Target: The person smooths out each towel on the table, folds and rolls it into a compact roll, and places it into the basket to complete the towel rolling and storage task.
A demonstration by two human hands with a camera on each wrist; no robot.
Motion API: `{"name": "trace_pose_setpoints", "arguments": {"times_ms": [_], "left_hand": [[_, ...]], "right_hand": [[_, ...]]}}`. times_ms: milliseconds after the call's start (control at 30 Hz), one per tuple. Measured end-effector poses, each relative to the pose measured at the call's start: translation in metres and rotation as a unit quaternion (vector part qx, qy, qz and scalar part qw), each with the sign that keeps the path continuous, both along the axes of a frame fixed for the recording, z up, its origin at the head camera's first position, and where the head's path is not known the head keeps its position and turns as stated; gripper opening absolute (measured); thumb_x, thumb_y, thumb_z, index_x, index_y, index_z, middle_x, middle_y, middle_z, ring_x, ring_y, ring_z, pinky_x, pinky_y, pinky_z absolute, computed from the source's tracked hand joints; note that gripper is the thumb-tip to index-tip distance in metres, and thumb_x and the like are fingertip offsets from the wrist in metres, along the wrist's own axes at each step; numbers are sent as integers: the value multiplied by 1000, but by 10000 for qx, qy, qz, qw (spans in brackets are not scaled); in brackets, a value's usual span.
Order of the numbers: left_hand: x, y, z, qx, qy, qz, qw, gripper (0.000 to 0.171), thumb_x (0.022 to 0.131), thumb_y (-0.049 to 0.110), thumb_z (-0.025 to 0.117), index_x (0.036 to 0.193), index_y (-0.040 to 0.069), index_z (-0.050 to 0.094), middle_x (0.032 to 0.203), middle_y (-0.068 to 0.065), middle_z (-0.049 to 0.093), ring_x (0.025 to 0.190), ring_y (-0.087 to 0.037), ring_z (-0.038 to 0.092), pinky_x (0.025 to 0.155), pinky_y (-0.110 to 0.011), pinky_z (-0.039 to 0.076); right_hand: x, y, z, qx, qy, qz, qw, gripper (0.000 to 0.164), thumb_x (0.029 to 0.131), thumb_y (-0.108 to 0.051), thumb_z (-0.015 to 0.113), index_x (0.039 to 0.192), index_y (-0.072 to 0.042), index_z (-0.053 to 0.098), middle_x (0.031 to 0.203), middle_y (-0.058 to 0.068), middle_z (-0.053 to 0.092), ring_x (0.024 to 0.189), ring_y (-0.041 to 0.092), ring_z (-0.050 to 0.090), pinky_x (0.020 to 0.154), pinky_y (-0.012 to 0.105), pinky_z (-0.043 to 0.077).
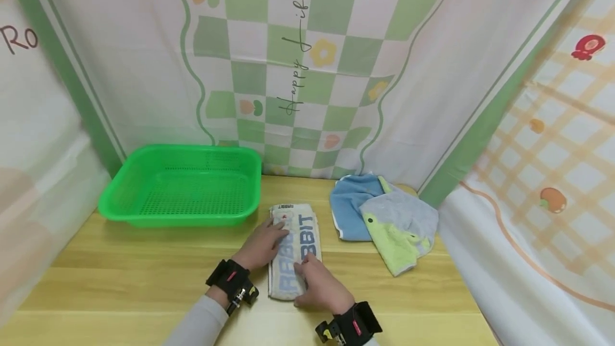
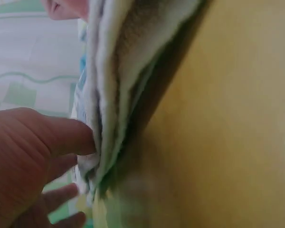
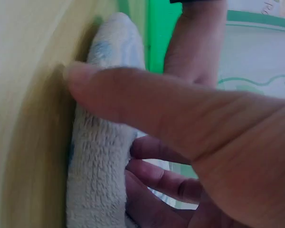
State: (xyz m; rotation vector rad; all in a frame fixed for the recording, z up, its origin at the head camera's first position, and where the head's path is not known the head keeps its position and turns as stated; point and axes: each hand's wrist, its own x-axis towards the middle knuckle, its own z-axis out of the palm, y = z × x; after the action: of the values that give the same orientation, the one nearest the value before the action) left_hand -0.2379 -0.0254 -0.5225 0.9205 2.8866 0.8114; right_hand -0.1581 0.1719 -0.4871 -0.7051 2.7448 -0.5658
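Observation:
A folded white towel [image 1: 290, 287] with blue RABBIT lettering lies on the wooden table, its long side pointing away from me. My left hand [image 1: 261, 244] rests along its left edge, fingers over the top. In the left wrist view, that thumb [image 2: 71, 135] touches the stacked layers at the side. My right hand [image 1: 323, 288] is at the near right corner, fingertips on the upper face. The right wrist view shows the right thumb [image 3: 133, 97] stretched straight across the towel's rounded fold [image 3: 97, 175], its tip by the tabletop.
A green perforated plastic basket [image 1: 192, 220] stands at the back left. At the right lie a blue cloth [image 1: 353, 202] and a grey-and-lime cloth [image 1: 401, 223], crumpled and overlapping. A checkered curtain [image 1: 326, 57] hangs behind the wooden table [image 1: 134, 276].

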Motion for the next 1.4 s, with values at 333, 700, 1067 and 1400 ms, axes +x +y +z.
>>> {"name": "trace_pose_setpoints", "arguments": {"times_ms": [333,700,1067,1400], "left_hand": [[7,-9,18,579,-85,90,9982,20,86,1,74,106,2,75,127,-20,67,124,-38,58,109,-52,46],[46,1,35,1078,-1297,-492,9845,15,76,-7,67,78,7,70,70,5,62,61,-5,53,56,-20,49],[47,29,37,-39,-818,-57,9966,32,58,-14,75,67,11,58,60,9,43,53,-7,38,47,-20,29],[47,12,19,402,-267,35,9988,32,61,-17,70,77,10,62,74,3,60,66,-9,51,60,-24,48]], "right_hand": [[-19,-15,-5,297,172,-213,9992,65,66,-24,94,119,5,69,103,9,55,82,12,50,74,28,53],[-43,-11,-9,-790,-80,68,9968,28,64,-7,90,69,-4,63,64,-5,41,67,9,40,54,19,31],[-55,-9,10,-573,8,288,9979,21,64,2,84,70,-9,67,61,-8,48,57,6,42,51,19,34],[-41,-39,5,1017,672,-412,9917,39,60,1,89,91,-9,68,99,11,61,83,22,56,68,35,53]]}}
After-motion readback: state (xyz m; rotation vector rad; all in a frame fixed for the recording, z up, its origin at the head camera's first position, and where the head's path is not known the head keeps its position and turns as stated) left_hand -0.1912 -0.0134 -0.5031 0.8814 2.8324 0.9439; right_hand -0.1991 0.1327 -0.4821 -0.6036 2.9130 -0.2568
